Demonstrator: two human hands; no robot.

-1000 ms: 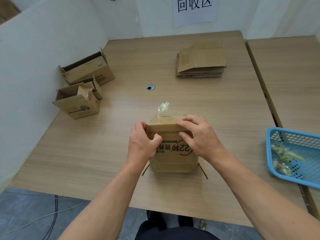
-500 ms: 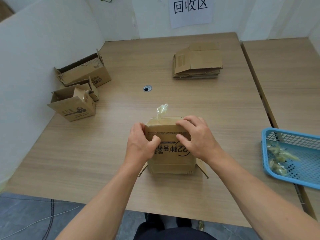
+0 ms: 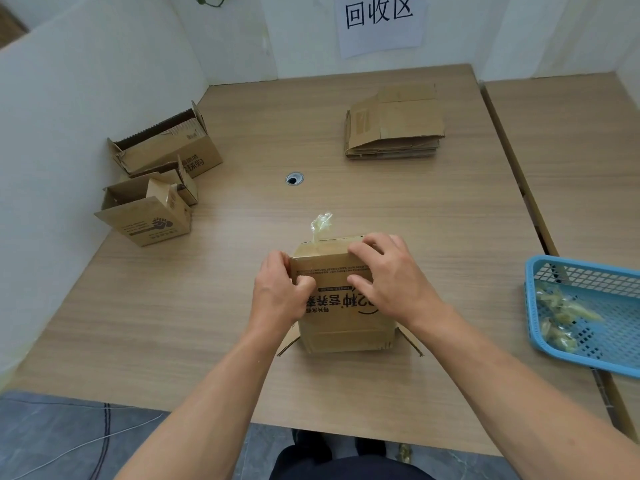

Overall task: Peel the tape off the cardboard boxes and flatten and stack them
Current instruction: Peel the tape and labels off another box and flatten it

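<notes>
A small printed cardboard box (image 3: pixel 346 327) stands on the wooden table (image 3: pixel 381 209) in front of me, its bottom flaps splayed out. A crumpled strip of clear tape (image 3: pixel 321 224) sticks up from its far top edge. My left hand (image 3: pixel 278 292) grips the box's upper left corner, thumb curled on the front face. My right hand (image 3: pixel 391 275) lies over the upper right, its fingers on the top and its thumb pressing the front face. A stack of flattened boxes (image 3: pixel 394 123) lies at the far side.
Two open boxes (image 3: pixel 166 147) (image 3: pixel 145 216) stand at the left by the white partition. A blue plastic basket (image 3: pixel 588 310) with crumpled tape scraps sits at the right edge. A cable hole (image 3: pixel 294 178) is in the table's middle.
My left thumb has crept slightly along the box's front near the top edge. The box and right hand stay almost still; the view shifted a little.
</notes>
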